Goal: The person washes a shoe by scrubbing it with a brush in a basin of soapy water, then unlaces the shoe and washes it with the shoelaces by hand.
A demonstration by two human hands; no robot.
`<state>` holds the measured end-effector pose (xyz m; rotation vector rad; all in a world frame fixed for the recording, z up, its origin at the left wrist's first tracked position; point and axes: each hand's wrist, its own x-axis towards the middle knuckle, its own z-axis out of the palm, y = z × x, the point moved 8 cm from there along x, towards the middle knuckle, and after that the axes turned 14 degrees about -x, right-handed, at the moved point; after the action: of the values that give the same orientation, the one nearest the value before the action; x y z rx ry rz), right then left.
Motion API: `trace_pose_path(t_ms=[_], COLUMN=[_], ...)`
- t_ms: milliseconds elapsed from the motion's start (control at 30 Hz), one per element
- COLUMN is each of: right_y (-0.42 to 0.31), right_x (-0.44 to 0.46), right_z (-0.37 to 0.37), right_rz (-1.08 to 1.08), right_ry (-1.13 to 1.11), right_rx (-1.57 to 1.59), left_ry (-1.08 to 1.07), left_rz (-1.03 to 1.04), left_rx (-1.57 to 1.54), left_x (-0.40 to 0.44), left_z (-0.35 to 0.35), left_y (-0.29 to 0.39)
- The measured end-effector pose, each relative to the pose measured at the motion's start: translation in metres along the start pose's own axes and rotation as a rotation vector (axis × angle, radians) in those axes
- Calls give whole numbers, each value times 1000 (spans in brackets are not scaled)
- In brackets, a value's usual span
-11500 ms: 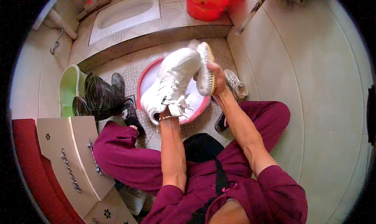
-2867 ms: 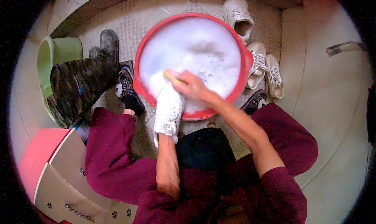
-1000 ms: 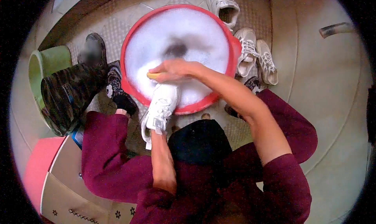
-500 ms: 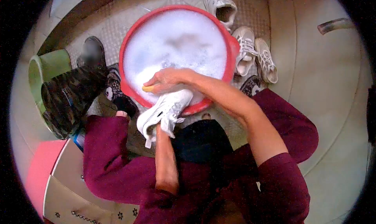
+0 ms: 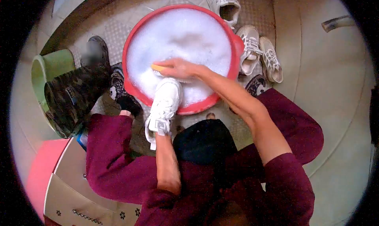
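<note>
A white lace-up sneaker (image 5: 165,101) is tilted over the near rim of a red basin (image 5: 125,64), its toe above the suds. My left hand is inside the sneaker and bears it; only the wrist (image 5: 163,141) shows below the opening, and the fingers are hidden. My right hand (image 5: 179,68) is closed around a small yellow brush (image 5: 158,67) with pale bristles, just beyond the toe. White foam (image 5: 177,32) fills the basin, with a greyish patch near its middle.
Several white shoes stand right of the basin, among them a laced sneaker (image 5: 249,48) and another (image 5: 271,60). At left are a green tub (image 5: 38,74), camouflage cloth (image 5: 65,95) and a dark boot (image 5: 96,52). A drawer cabinet (image 5: 79,190) is at lower left.
The sneaker has turned more upright, its toe now pointing away over the foam with the laces facing up. My right hand and the brush have moved slightly up and right.
</note>
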<state>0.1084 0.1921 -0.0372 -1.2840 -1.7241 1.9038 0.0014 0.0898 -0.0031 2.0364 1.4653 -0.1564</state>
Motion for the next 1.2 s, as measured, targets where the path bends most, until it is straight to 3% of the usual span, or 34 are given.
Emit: trace_pose_path(t_ms=[67,133,167,300,333,400,433,500,600,633,733,800,867,933,1000,1033,1133,1200], right_y=[5,6,11,25,23,20,21,15,-7,3,1,10,12,-1,0,4,3,2], right_x=[-15,-38,-48,-80,-85,-75,-64,-15,-1,-9,-62,-72,-65,-22,-6,0,-51,-87], right_z=[-3,-7,-4,28,34,30,21,-2,-11,-1,18,31,24,-1,4,-1,26,46], right_rz=[-4,7,-99,58,-34,-57,-48,56,-20,185,-3,13,24,61,102,133,128,4], right_ry=[31,251,460,642,794,886,884,512,556,401,573,603,627,554,557,559,577,782], right_rx=[62,-52,-110,18,-17,56,60,-97,-78,-146,-116,-122,-129,-267,-203,-161,-174,-101], left_ry=[14,20,32,53,65,20,-12,-53,16,12,23,5,-6,52,-50,-3,3,-4], left_rz=[-16,-19,-20,-4,-18,-123,-95,-51,-5,-42,7,44,-191,-67,-408,-133,-126,-117], left_rx=[1,-8,-8,-20,-5,57,5,-64,7,-36,-46,12,-247,-104,-643,14,10,19], left_x=[0,-1,0,-2,-4,-4,-3,0,-2,2,10,11,3,1,-1,8,13,15], left_z=[1,1,1,-1,-1,0,3,10,6,7,-4,0,12,3,0,-10,-7,-3], left_y=[-2,-2,-2,2,4,-2,-4,-10,-10,-12,1,3,-17,-8,-11,0,-6,-11])
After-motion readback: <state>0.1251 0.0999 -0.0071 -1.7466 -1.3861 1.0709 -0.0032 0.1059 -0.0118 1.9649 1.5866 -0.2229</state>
